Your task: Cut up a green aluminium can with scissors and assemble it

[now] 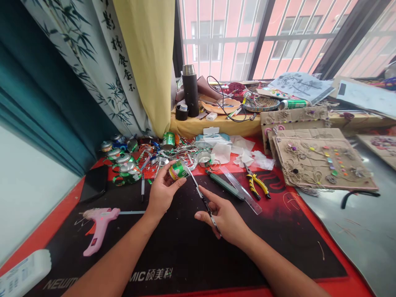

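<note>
Two hands: apart, we're holding both above the black desk mat [182, 251]
Left hand [163, 194]: we're clamping a green aluminium can [177, 170] in the fingers
Right hand [224, 218]: we're gripping long scissors [201, 194], tips pointing at the can, just beside it
Nearby: we're keeping a pink glue gun [99, 228], yellow-handled pliers [256, 185], a ruler [241, 192] within reach

Head view, looking forward and down
</note>
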`<state>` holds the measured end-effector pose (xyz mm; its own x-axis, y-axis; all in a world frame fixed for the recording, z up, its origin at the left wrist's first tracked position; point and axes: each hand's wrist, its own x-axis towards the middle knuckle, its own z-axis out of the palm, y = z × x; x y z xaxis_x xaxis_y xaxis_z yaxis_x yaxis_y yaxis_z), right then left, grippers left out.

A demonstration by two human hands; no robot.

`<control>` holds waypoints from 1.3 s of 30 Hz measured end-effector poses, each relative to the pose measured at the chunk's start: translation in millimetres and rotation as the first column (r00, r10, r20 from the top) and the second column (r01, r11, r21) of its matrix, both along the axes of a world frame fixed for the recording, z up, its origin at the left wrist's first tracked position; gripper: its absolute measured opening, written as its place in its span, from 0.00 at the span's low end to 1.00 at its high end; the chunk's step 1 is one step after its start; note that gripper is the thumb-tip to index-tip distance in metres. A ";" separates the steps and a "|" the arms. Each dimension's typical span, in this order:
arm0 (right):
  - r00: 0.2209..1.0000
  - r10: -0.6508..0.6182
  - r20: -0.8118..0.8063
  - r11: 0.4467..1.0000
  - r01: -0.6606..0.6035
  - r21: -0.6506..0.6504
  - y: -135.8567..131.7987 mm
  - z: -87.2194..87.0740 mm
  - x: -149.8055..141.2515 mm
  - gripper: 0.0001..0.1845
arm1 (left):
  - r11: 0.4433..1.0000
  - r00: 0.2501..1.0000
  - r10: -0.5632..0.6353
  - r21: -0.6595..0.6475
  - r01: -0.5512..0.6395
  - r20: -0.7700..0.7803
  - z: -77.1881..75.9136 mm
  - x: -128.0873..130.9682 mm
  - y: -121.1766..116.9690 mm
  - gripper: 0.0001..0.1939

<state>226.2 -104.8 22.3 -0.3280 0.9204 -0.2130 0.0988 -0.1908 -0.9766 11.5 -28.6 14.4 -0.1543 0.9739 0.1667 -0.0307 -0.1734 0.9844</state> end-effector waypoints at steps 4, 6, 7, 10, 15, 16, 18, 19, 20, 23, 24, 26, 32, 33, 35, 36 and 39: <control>1.000 0.003 -0.010 1.000 -0.002 0.011 1.0 0.1 1.8 0.52 | 0.999 0.999 -0.040 -0.017 0.041 0.025 1.3 0.2 -0.7 0.39; 1.000 0.002 0.002 1.000 -0.002 0.003 1.4 1.2 2.2 0.52 | 0.999 0.999 -0.041 -0.029 0.042 0.023 1.5 0.1 -1.1 0.40; 1.000 0.001 0.010 1.000 -0.001 -0.004 1.5 1.8 2.3 0.52 | 0.999 0.999 -0.040 -0.033 0.041 0.018 1.6 0.0 -1.3 0.40; 1.000 -0.007 0.030 1.000 0.007 -0.015 1.3 2.9 1.9 0.52 | 0.998 0.999 -0.048 -0.041 0.047 -0.006 1.5 -0.5 -1.6 0.39; 0.999 -0.010 0.045 1.000 0.011 -0.016 0.9 2.1 1.2 0.52 | 0.998 0.998 -0.051 -0.049 0.049 -0.035 2.0 -1.1 -1.8 0.39; 0.999 -0.010 0.048 1.000 0.011 -0.017 1.0 1.7 1.0 0.52 | 0.998 0.998 -0.051 -0.050 0.049 -0.041 2.2 -1.1 -1.8 0.39; 0.999 -0.011 0.054 1.000 0.012 -0.021 1.4 0.9 0.8 0.51 | 0.997 0.997 -0.053 -0.055 0.050 -0.051 2.5 -0.9 -1.8 0.39; 0.998 -0.012 0.056 1.000 0.013 -0.023 1.6 0.6 0.6 0.51 | 0.997 0.997 -0.055 -0.058 0.052 -0.053 2.5 -0.7 -1.7 0.39; 0.998 -0.011 0.059 1.000 0.013 -0.025 1.7 0.4 0.5 0.51 | 0.997 0.997 -0.056 -0.060 0.053 -0.052 2.4 -0.5 -1.6 0.39; 0.998 -0.013 0.060 1.000 0.015 -0.028 1.6 0.7 0.2 0.51 | 0.997 0.998 -0.051 -0.062 0.048 -0.033 1.2 -0.1 -1.2 0.39; 0.998 -0.013 0.061 0.999 0.015 -0.028 1.4 1.0 0.2 0.51 | 0.997 0.998 -0.049 -0.063 0.047 -0.026 0.7 0.0 -1.1 0.39; 0.998 -0.016 0.064 0.999 0.018 -0.029 1.0 1.9 0.0 0.50 | 0.997 0.999 -0.048 -0.066 0.047 -0.017 -0.3 0.0 -0.9 0.39; 0.997 -0.015 0.075 0.999 0.018 -0.041 1.4 2.7 -0.9 0.49 | 0.996 0.998 -0.053 -0.068 0.052 -0.015 -0.7 0.1 -1.0 0.39; 0.997 -0.017 0.074 0.999 0.020 -0.041 1.5 2.6 -1.2 0.49 | 0.996 0.999 -0.051 -0.070 0.050 -0.013 -0.6 0.2 -0.9 0.39; 0.997 -0.022 0.069 0.999 0.025 -0.039 1.5 2.4 -1.8 0.48 | 0.996 0.999 -0.047 -0.074 0.047 -0.001 -0.9 0.5 -0.5 0.39; 0.998 -0.027 0.064 0.999 0.030 -0.036 1.3 2.5 -2.0 0.47 | 0.996 0.999 -0.045 -0.075 0.046 0.011 -1.2 0.5 -0.1 0.39; 0.997 -0.061 0.042 0.998 0.062 -0.027 1.3 3.3 -2.1 0.46 | 0.996 0.997 -0.042 -0.073 0.046 0.065 -3.1 0.4 1.1 0.39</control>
<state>224.1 -103.5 25.5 -0.2618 0.9319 -0.2509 0.1259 -0.2248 -0.9662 11.8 -27.4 11.3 -0.1191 0.9892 0.0849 -0.0993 -0.0970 0.9903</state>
